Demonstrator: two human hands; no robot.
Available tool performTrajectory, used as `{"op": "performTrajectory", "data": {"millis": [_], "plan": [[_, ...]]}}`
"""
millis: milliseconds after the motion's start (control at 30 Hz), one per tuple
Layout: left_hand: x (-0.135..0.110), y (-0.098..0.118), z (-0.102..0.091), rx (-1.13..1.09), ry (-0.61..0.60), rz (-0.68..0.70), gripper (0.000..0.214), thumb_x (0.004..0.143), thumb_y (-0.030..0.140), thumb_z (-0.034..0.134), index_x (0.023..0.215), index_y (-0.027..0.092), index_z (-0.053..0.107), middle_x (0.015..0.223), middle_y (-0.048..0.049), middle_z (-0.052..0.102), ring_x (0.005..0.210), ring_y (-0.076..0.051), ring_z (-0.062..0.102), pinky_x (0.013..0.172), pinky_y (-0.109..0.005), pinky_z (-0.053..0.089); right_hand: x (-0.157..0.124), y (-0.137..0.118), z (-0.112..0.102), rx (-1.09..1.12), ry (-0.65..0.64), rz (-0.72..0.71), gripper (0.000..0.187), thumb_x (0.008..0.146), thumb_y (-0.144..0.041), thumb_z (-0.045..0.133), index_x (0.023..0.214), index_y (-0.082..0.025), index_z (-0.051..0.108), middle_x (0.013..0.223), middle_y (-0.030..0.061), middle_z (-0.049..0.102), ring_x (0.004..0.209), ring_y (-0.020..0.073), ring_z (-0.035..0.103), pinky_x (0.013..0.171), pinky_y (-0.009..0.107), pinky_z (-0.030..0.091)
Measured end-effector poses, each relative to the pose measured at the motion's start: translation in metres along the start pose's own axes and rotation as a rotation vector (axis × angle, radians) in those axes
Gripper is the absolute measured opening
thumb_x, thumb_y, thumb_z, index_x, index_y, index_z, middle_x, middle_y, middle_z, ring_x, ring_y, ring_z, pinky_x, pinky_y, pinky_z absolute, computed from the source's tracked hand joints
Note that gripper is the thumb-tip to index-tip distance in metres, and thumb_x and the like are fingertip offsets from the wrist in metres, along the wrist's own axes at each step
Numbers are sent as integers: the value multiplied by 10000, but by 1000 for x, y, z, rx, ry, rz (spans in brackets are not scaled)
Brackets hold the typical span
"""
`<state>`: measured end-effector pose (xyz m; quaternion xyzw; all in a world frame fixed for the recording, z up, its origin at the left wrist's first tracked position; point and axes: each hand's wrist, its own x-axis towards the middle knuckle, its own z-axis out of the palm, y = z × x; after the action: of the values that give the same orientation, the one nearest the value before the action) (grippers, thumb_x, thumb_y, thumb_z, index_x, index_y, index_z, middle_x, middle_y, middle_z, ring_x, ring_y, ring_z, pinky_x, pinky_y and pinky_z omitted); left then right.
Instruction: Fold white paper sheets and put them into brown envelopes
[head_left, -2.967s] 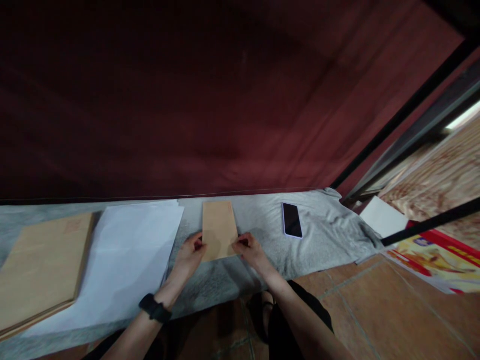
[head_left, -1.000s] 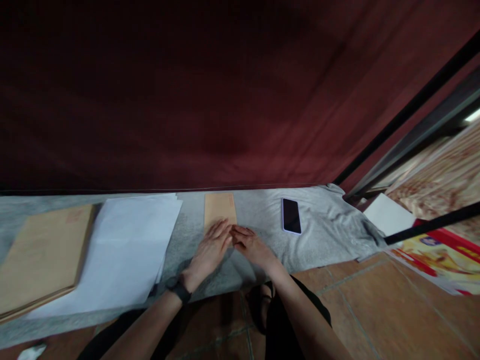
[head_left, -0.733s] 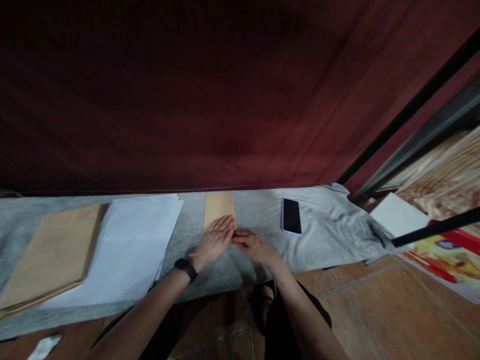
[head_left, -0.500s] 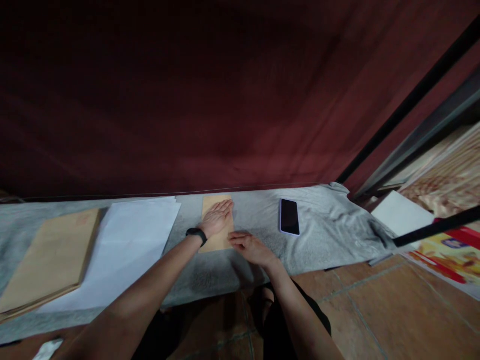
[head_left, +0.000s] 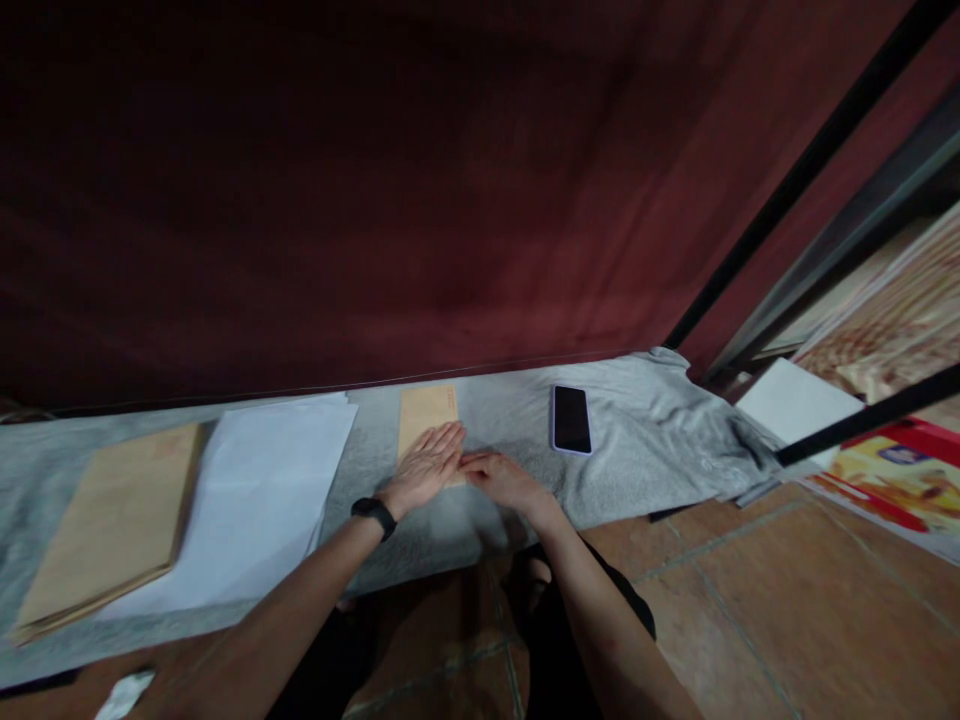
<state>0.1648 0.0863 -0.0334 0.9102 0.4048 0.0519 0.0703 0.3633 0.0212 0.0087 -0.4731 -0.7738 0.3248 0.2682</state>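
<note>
The left hand (head_left: 426,465) lies flat, palm down, fingers stretched and together, over the lower part of the tan envelope (head_left: 427,407); the right hand (head_left: 501,481) meets the envelope's lower right edge, fingers bunched, and whether it pinches the paper I cannot tell; the envelope rests on gray cloth (head_left: 510,420), its far edge near the dark red curtain (head_left: 450,220), its near edge set in from the cloth's front border; right of the envelope, a broad stretch of cloth reaches to the phone (head_left: 572,420); left of it, a narrower strip ends at the white sheets (head_left: 270,470); farther left of the envelope, a brown paper stack (head_left: 120,515) overlaps the sheets; well right of it, past the phone, slants a black pole (head_left: 787,190).
</note>
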Motion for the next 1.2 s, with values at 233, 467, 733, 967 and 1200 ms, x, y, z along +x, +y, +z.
{"op": "performTrajectory", "data": {"millis": [233,467,733,967,1200], "plan": [[-51,29,3,-16,11,60,605,1063,462,205,1611,206,212,1658,-80,298,1539,-181,247,1268,-405,134,6,6,-1,-143,43,107,301,962,-101,520,1033,-223,786,1110,52,776,1053,173,707,960,267,504],[-87,59,-1,19,92,73,617,1049,474,312,1572,147,332,1611,-129,387,1506,-211,335,1261,-424,209,9,1,4,-227,68,200,304,952,-96,512,1061,-198,777,1111,78,758,1002,164,702,906,234,494],[-91,49,-4,34,248,-65,524,1030,404,397,1441,109,529,1485,-162,555,1392,-256,510,1140,-415,444,9,-5,6,-244,76,280,269,976,-153,506,996,-195,771,1045,94,757,983,178,689,865,232,468],[-80,42,-18,110,243,-76,393,992,324,514,1303,122,643,1365,-165,654,1296,-285,594,1082,-426,486,10,-6,21,-189,122,394,229,942,-185,550,887,-197,771,959,90,772,883,189,700,784,242,459],[-68,52,-29,78,271,-108,389,988,251,478,1330,128,618,1352,-156,660,1268,-279,594,1065,-417,474,14,-5,24,290,210,488,203,898,-297,566,870,-177,726,733,12,705,696,158,651,652,244,486]]}}
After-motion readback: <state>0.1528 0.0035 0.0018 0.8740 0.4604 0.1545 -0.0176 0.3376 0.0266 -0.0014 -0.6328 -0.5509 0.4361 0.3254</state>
